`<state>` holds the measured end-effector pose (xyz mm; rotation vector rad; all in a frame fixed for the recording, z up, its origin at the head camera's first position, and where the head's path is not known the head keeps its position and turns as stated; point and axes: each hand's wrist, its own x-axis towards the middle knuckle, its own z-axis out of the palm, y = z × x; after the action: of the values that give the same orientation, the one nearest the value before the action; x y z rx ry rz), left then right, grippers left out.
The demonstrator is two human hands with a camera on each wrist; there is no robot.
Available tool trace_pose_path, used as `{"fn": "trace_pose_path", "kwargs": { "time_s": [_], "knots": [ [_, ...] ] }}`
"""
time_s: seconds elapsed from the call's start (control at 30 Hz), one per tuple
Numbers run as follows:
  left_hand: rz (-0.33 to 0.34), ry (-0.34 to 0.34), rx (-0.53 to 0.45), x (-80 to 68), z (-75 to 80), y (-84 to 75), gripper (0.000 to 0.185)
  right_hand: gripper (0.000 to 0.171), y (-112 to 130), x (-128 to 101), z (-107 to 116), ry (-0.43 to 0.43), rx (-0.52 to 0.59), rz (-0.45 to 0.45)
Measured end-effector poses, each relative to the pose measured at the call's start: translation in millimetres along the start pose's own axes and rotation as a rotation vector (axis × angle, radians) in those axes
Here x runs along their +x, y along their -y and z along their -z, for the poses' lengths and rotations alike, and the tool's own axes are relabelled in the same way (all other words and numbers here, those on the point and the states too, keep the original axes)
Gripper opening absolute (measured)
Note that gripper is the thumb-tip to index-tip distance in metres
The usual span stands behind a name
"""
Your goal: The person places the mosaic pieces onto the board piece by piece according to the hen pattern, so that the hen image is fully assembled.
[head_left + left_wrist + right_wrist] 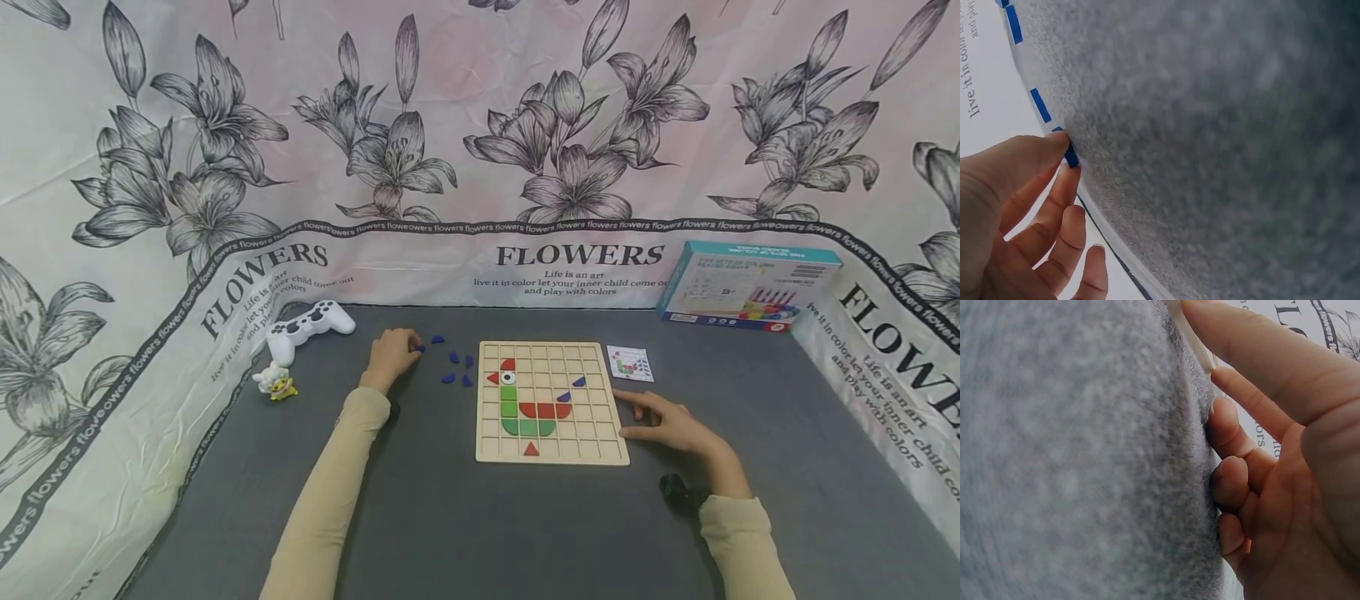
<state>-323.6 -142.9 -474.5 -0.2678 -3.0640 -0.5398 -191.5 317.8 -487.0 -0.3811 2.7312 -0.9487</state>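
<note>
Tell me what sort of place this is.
Probably a staged tabletop play area, not a lived-in room: a grey felt-covered table walled by a flower-printed cloth backdrop, with a wooden grid puzzle board, its box and a white game controller laid out.

Head view high, wrist views close, sharing grey mat (pixel 525 517)

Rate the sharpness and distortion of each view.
Head view: even light, sharp, wooden board crisp, edges bowed by the wide lens. Left wrist view: grey mat soft and curved, left hand clear, pinching a blue piece. Right wrist view: mat blurred, right hand very close.
</note>
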Motion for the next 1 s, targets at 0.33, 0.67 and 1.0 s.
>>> {"fn": "trace_pose_path", "kwargs": {
  "time_s": [0.33,0.67,1.0],
  "knots": [
    [-0.017,-0.007,-0.049,-7.4,-1.4,-14.5,0.019,0.068,0.1,0.4,1.4,0.009,-0.001,-0.01],
    [-0.072,-0.071,-0.108,-14.4,-7.5,-42.3,0.018,0.069,-0.5,0.7,1.2,0.002,0.003,-0.01],
    [-0.142,-0.083,-0.131,-22.9,-16.6,-76.8,0.018,0.068,-1.4,1.8,0.3,-0.002,-0.026,0.011]
  ]
}}
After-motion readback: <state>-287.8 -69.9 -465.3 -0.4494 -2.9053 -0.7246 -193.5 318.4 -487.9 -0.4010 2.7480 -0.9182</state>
